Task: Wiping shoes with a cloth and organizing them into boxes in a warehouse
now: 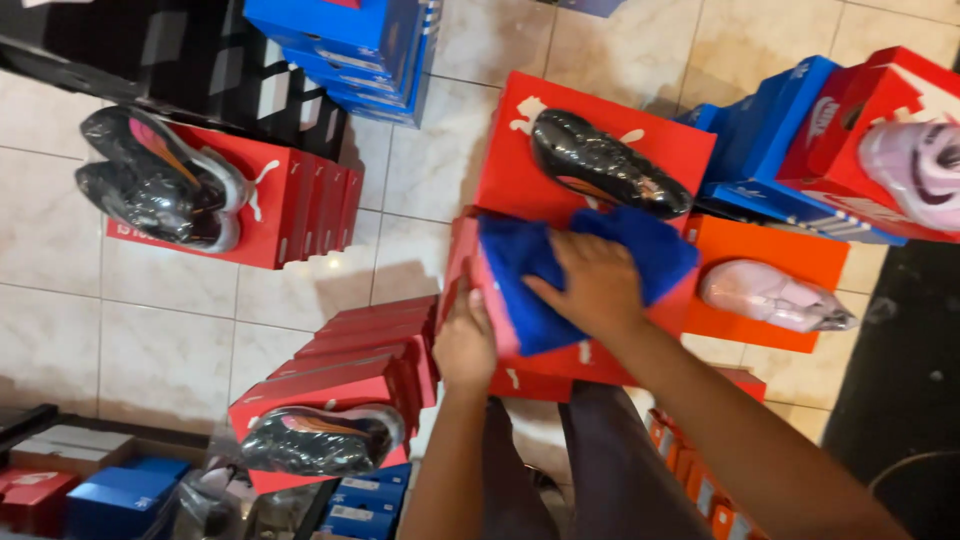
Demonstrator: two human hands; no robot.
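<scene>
Item, nearest: dark trouser legs (pixel 590 470) of the person, seen from above.

Item: left hand (pixel 465 345), fingers curled around the near left edge of a red shoebox (pixel 560 355), gripping it to steady it.

Item: right hand (pixel 598 285), palm down, fingers spread flat and pressing a blue cloth (pixel 560 265) onto the lid of that shoebox. The cloth covers most of the lid. Judgement: wiping goes best with the left hand's grip kept firm and the cloth kept flat under the palm so it does not bunch.

Item, left: stack of red boxes (pixel 350 370) bearing a plastic-wrapped dark shoe (pixel 320 440); blue boxes (pixel 120 495) below it.

Item, just behind the wiped box: red box (pixel 590 125) with a wrapped black shoe (pixel 610 165), close to the cloth's far edge, liable to be nudged.

Item, right: orange box (pixel 770 260) with a wrapped pale pink shoe (pixel 775 297), touching the work area.

Item, far: red boxes (pixel 290 205) with a wrapped pair of dark shoes (pixel 160 180); blue box stack (pixel 350 45); red and blue boxes with a pink shoe (pixel 915 170). Tiled floor (pixel 150 310) throughout.
</scene>
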